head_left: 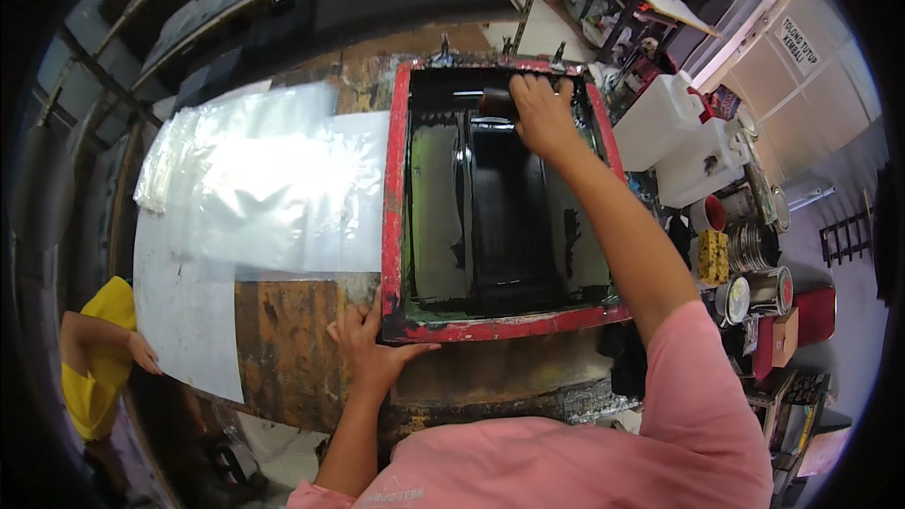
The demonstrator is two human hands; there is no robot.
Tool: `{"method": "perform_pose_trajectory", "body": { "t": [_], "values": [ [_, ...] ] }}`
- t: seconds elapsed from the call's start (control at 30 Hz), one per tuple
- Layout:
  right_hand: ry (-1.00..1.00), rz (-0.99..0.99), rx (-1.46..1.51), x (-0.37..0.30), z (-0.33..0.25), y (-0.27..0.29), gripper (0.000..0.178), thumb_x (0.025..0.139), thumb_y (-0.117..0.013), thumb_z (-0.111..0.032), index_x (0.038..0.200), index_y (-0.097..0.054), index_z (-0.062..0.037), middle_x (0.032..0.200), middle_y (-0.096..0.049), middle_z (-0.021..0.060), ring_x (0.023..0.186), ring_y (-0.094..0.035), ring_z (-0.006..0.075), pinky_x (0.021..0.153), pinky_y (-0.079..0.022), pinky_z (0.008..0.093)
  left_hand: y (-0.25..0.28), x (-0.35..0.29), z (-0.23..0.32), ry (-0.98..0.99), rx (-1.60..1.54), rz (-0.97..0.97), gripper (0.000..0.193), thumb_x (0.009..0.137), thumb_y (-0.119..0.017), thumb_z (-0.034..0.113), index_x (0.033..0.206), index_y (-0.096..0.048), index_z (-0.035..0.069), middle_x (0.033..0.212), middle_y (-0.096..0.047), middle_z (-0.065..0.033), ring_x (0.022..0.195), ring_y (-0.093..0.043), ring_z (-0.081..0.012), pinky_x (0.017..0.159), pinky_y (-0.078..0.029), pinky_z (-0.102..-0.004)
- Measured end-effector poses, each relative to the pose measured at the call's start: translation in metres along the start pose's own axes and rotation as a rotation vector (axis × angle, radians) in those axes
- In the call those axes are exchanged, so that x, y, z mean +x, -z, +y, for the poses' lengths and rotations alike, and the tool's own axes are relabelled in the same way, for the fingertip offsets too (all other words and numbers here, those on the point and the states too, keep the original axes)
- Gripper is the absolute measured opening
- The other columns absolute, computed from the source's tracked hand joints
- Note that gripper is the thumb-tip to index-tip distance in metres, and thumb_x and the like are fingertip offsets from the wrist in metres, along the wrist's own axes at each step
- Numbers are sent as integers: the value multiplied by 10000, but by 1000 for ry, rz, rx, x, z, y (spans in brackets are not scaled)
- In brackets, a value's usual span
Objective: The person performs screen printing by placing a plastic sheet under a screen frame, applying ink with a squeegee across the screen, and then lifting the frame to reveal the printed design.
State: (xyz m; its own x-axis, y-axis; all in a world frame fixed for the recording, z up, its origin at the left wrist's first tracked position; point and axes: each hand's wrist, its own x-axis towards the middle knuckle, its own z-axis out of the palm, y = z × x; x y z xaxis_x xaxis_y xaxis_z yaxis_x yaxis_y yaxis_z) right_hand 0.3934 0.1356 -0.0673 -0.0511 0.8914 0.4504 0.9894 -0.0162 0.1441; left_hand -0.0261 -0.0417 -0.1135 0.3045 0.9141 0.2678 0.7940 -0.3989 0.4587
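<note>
Sign (799, 41), white and black-lettered, right of red frame (509, 325)

"See any writing?"
"Yes, see two lines of black capitals (802, 40) on a white sign (798, 44), upper right."
"And on the pink shirt (528, 462)?"
"Bears print (394, 495) too small to read."

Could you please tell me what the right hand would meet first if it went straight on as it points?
Probably the far red bar of the screen-printing frame, though the height of the right hand is unclear.
</note>
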Motion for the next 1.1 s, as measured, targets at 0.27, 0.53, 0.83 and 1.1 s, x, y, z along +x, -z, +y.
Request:
{"method": "perform_pose_trajectory", "body": {
  "t": [0.27,0.53,0.83,1.1],
  "values": [
    [22,-47,-36,7,-14,-26,520,768,-823,-116,1196,-528,-119,1126,-616,60,1124,-624,285,996,-402,580,1,-2,-1,-17,56,-24,1077,432,-935,743,1269,-772,86,975,-516,-41,1009,-513,-263,942,-320,-435],
    [52,-193,98,-140,-96,94,330,809,-695,-39,1100,-550,-99,1034,-580,78,1036,-596,310,983,-399,575,4,-7,2,41,-32,-6,990,421,-991,641,1187,-772,55,981,-535,-49,1034,-516,-266,990,-327,-453],
    [15,-275,230,-168,-107,167,334,861,-746,-189,1118,-572,-65,1059,-608,112,1063,-601,321,1006,-373,531,18,1,21,150,-266,-43,985,580,-1032,513,1375,-706,30,1229,-658,-95,1271,-545,-264,1123,-398,-468],
    [-13,182,128,-104,-97,263,422,866,-753,-462,1004,-619,-86,973,-625,97,978,-609,315,946,-369,551,43,62,72,-182,-1148,295,1140,823,-943,427,1634,-317,-73,1573,-451,-250,1433,-486,-308,1180,-395,-439]
  ]
}}
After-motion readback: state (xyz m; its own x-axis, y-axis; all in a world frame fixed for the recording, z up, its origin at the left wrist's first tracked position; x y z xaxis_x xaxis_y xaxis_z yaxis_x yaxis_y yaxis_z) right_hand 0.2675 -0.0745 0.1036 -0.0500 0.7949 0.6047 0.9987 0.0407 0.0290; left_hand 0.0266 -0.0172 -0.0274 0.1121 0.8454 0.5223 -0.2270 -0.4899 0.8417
